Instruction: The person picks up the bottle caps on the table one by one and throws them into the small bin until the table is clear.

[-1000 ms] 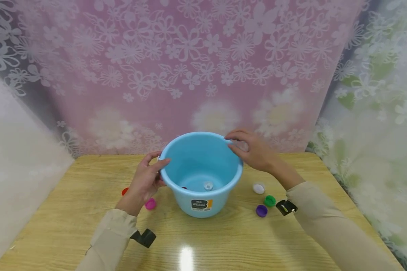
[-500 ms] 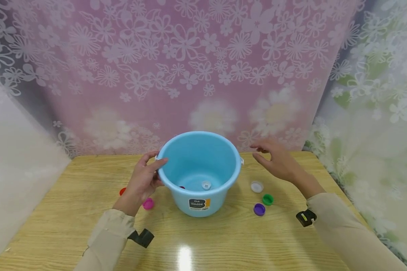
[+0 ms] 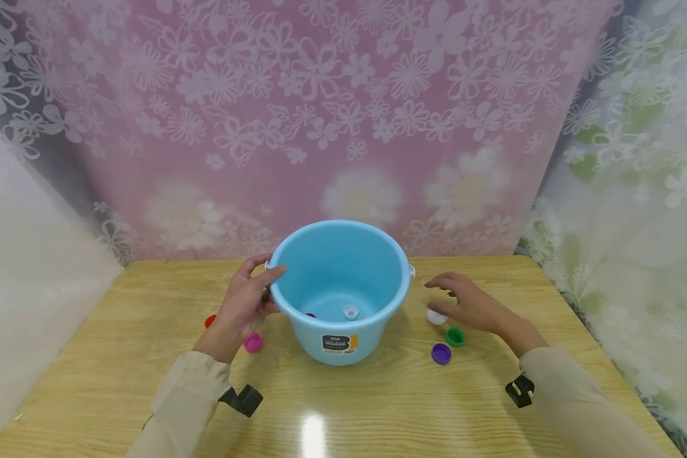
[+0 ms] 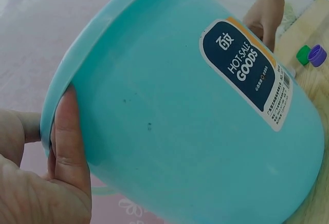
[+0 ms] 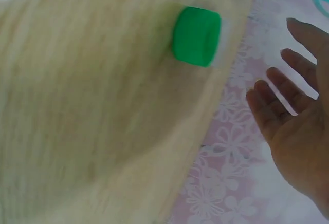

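A light blue bucket (image 3: 343, 343) stands on the table, with a label on its front. My left hand (image 3: 246, 305) grips its left rim, thumb over the edge; in the left wrist view the fingers (image 4: 69, 142) lie against the outer wall. Inside, at the bottom, sit a small white cap (image 3: 351, 312) and a dark red piece mostly hidden by the near wall. To the bucket's right my right hand (image 3: 472, 306) hovers with loose, spread fingers, its thumb overlapping a white bottle cap (image 3: 437, 317). Beside that cap lie a green cap (image 3: 455, 337) and a purple cap (image 3: 441, 353).
Left of the bucket, a pink cap (image 3: 253, 342) and a red cap (image 3: 210, 321) lie near the left forearm, the red one partly covered. The wooden table (image 3: 378, 407) ends at the back against a pink flowered curtain (image 3: 355, 127).
My right hand has left the bucket's right rim, moved out to the right, then come down over the white cap. The left hand still holds the rim.
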Demonstrator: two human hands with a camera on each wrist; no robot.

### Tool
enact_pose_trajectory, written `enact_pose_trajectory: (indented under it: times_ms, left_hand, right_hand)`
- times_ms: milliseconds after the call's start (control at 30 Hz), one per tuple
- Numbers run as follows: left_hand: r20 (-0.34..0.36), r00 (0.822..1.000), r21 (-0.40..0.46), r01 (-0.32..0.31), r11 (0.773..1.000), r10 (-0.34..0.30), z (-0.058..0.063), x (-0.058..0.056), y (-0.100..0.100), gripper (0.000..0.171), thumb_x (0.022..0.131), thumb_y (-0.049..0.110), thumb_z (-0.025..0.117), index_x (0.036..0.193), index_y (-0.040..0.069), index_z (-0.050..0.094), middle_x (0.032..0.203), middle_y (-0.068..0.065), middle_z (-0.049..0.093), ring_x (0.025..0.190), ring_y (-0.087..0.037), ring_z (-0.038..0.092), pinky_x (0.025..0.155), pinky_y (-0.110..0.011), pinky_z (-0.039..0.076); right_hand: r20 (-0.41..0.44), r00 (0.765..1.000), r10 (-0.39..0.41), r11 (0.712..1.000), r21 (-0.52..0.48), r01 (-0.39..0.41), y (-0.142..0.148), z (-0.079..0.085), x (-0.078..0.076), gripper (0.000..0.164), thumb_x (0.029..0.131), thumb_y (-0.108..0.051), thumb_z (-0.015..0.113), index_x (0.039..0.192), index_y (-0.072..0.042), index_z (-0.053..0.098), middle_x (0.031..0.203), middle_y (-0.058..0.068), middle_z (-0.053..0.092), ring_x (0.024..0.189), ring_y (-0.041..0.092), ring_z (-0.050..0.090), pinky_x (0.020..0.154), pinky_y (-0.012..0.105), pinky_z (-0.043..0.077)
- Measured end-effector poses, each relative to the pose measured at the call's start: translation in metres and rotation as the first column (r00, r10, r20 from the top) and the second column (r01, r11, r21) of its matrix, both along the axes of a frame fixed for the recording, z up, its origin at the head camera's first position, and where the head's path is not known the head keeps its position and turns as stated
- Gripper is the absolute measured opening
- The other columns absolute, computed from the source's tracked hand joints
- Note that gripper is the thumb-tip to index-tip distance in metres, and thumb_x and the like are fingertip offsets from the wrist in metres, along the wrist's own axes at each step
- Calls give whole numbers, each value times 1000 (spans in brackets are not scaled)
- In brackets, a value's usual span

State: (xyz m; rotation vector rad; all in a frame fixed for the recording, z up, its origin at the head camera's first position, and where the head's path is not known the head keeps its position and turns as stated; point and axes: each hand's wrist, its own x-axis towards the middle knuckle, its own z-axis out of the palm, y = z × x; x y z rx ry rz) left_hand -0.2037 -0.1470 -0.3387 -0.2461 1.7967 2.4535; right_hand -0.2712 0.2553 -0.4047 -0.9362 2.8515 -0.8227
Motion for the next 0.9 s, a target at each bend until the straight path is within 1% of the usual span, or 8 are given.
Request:
enact_pose_trajectory:
  times_ms: [67, 167, 300, 533, 633, 800, 900]
  left_hand:
    - [-5, 1000, 1, 1, 1000, -1, 0, 0, 1, 49, 93, 17, 64, 135, 13, 38, 61, -7, 55, 44, -13, 55, 45, -22, 51]
    - [-6, 1000, -1, 0, 1000, 0, 1, 0, 1, 49, 93, 16, 64, 135, 12, 38, 62, -7, 56, 44, -13, 55, 45, -21, 51]
    - [-7, 1000, -4, 3, 1000, -3, 1, 0, 2, 48, 94, 16, 63, 135, 11, 38, 61, -6, 56, 44, -12, 55, 45, -21, 51]
    - [-6, 1000, 4, 2, 1000, -2, 1, -2, 1, 51, 94, 16, 63, 136, 12, 36, 61, -5, 57, 45, -13, 56, 45, -21, 51]
    - [-3, 1000, 5, -3, 1000, 3, 0, -1, 0, 51, 93, 16, 64, 136, 12, 37, 61, -5, 57, 44, -13, 56, 45, -21, 51]
    - [3, 1000, -1, -8, 1000, 8, -1, -1, 1, 49, 93, 17, 64, 135, 13, 38, 61, -6, 56, 43, -13, 55, 45, -22, 51]
    - [1, 1000, 0, -7, 1000, 7, 0, -1, 1, 49, 94, 17, 63, 136, 13, 38, 63, -6, 56, 44, -13, 55, 46, -22, 51]
  right_hand:
    - [3, 1000, 6, 999, 32, -6, 1, -5, 1, 48, 93, -30, 64, 129, 0, 54, 131, 22, 47, 119, 45, 42, 93, 62, 40]
    - [12, 1000, 4, 997, 82, -5, 0, -11, 2, 54, 90, -35, 67, 129, 1, 55, 133, 23, 46, 123, 46, 38, 96, 64, 36]
    - [19, 1000, 11, 993, 113, -13, 0, -15, 3, 58, 86, -35, 71, 129, 0, 55, 131, 23, 47, 122, 46, 40, 95, 64, 37]
    - [22, 999, 44, 990, 137, -46, -2, -18, 2, 54, 87, -29, 72, 129, 1, 55, 130, 22, 48, 118, 44, 44, 93, 60, 41]
    - [33, 999, 43, 988, 149, -48, -4, -21, 1, 51, 88, -26, 71, 128, 1, 55, 130, 23, 48, 118, 44, 44, 92, 59, 42]
    - [12, 999, 52, 982, 180, -54, -3, -26, 2, 42, 89, -20, 69, 124, 0, 58, 126, 22, 51, 115, 43, 45, 88, 55, 45]
    - [-8, 998, 67, 982, 179, -65, -4, -26, 3, 37, 89, -17, 69, 121, 0, 59, 123, 21, 53, 111, 41, 48, 85, 53, 46]
